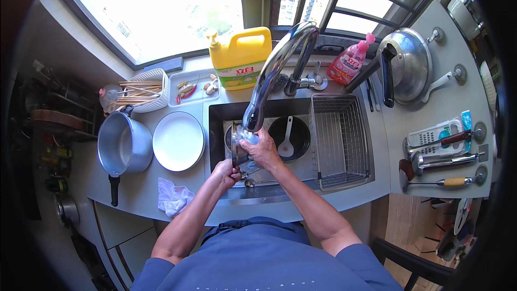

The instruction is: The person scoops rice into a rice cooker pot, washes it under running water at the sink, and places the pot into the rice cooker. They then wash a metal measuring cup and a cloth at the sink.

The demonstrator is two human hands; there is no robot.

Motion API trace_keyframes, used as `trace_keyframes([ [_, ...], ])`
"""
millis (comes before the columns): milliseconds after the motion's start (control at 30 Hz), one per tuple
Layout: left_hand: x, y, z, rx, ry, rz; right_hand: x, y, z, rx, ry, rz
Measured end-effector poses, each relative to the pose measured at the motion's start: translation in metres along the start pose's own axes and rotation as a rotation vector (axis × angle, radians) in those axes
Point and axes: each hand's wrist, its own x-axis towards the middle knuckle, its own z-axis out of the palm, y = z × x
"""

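Note:
Over the left part of the sink, my left hand (227,172) grips the lower edge of a round, glass-like pot lid (239,151) held on its side. My right hand (264,149) is at the lid's face, just under the chrome faucet (278,64); its fingertips are partly hidden, and whether it holds something cannot be told. Water runs from the spout over the lid. A dark pot (299,129) with a white ladle (286,147) in it stands in the sink, right of my right hand. Part of another metal vessel shows behind the lid.
Left of the sink are a white plate (178,141), a pressure cooker pot (117,143) and a cloth (174,197). A wire basket (341,141) fills the sink's right side. Behind stand a yellow detergent jug (240,56) and a pink bottle (349,62). Utensils and a metal colander (412,64) lie right.

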Motion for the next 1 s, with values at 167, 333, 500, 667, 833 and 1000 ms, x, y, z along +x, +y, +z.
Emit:
trace_keyframes([
  [167, -0.003, 0.0, 0.001, 0.028, 0.016, 0.048, 0.004, 0.0, 0.0, -0.014, -0.009, 0.077],
  [333, -0.006, 0.001, 0.003, 0.036, 0.047, 0.07, 0.005, -0.003, 0.001, -0.015, 0.001, 0.077],
  [500, -0.004, 0.001, 0.001, 0.022, 0.047, 0.025, -0.001, 0.004, 0.003, -0.046, 0.009, 0.101],
  [667, 0.001, -0.003, -0.005, 0.015, 0.005, 0.031, 0.002, -0.001, 0.003, 0.009, 0.008, 0.125],
  [833, 0.009, -0.001, -0.007, 0.019, 0.014, 0.032, 0.0, 0.005, 0.008, -0.016, 0.037, 0.077],
  [1000, -0.003, -0.003, 0.002, 0.054, 0.027, 0.082, 0.005, 0.012, 0.006, -0.049, 0.045, 0.054],
])
